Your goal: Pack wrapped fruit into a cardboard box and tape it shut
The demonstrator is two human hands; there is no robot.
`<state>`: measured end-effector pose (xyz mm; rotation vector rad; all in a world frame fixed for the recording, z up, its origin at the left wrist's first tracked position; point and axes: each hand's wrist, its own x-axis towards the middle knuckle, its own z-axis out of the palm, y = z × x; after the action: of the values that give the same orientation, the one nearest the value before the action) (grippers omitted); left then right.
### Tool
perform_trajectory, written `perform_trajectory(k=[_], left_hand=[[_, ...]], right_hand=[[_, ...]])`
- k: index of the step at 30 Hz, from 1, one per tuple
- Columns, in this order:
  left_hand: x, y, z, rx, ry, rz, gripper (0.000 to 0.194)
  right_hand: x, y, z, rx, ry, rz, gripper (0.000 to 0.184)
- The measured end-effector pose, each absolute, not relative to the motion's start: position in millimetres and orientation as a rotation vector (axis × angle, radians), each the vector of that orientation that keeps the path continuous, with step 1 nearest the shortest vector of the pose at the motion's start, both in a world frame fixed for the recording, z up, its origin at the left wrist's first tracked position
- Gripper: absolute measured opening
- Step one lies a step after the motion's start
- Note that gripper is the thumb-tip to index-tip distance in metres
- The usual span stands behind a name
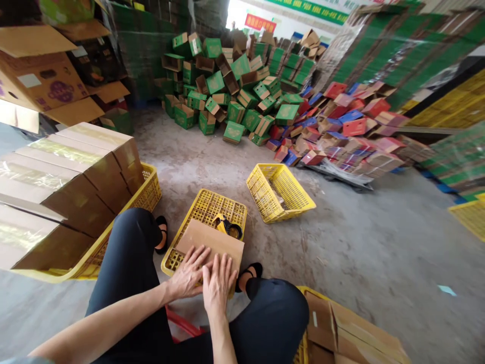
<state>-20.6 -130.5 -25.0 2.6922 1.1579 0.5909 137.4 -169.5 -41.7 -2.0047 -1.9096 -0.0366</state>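
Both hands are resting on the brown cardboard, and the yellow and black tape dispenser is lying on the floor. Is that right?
Not quite: the head view shows the tape dispenser on the yellow crate, beside the cardboard, not on the floor. The left hand and right hand are resting on the cardboard, as you say.

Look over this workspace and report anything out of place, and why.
Green boxes lie tumbled in a heap at the back, with red and blue boxes jumbled beside them, unlike the neater stacks behind. A pale blue scrap lies alone on the floor at right.
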Motion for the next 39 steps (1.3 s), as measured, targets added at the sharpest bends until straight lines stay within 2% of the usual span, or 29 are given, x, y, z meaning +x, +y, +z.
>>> perform_trajectory(k=[4,8,15,22,26,32,39], left_hand=[[-20,-129,-26,2.649,1.125,0.586,0.068],[-37,-113,-27,2.580,1.305,0.661,0.062],[-55,-90,-35,2.398,1.768,0.728,0.062],[-24,-86,-39,2.552,1.553,0.730,0.060],[-18,-80,-33,2.557,1.506,0.660,0.057],[-33,-70,-26,2.427,1.725,0.544,0.057],[-48,-70,-40,2.230,1.949,0.604,0.064]], right_hand=[[122,-165,-36,-1.870,-1.991,-0.007,0.063],[133,-157,-33,-1.913,-1.920,-0.036,0.055],[170,-133,-32,-2.076,-1.713,-0.138,0.069],[129,-111,-22,-1.877,-2.011,0.079,0.062],[109,-103,-15,-1.839,-2.076,0.186,0.067],[138,-106,-9,-2.024,-1.991,0.162,0.063],[182,-118,-21,-2.312,-1.651,0.186,0.080]])
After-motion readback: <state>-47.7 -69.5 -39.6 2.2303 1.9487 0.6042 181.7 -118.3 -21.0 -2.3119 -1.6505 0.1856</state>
